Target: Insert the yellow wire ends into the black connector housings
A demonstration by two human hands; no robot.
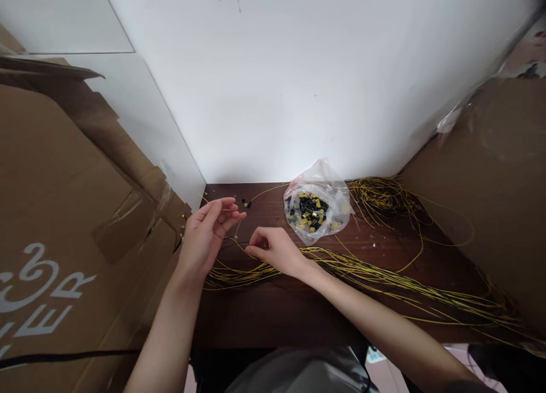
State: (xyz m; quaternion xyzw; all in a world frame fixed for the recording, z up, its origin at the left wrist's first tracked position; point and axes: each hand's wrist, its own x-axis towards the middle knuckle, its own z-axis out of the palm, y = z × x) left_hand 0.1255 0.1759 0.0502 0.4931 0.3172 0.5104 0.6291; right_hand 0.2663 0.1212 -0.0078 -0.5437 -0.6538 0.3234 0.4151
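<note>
My left hand (207, 231) is raised above the left part of the tabletop. A thin yellow wire (228, 210) runs between its thumb and fingers, and the other fingers are partly stretched. To its right, my right hand (277, 249) is closed in a pinch, thumb against forefinger, on a yellow wire (237, 231) that loops up towards the left hand. Beneath both hands lies a long bundle of yellow and black wires (341, 260). Behind them, a few small black and yellow connector pieces (247, 203) rest on the table.
A clear plastic bag (318, 177) holds many small black and yellow pieces. A tangled coil of yellow wire (379, 193) lies at the back right. Cardboard boxes flank the dark wooden table (256, 319) on the left (85, 199) and right (482, 171). A white wall (298, 86) stands behind.
</note>
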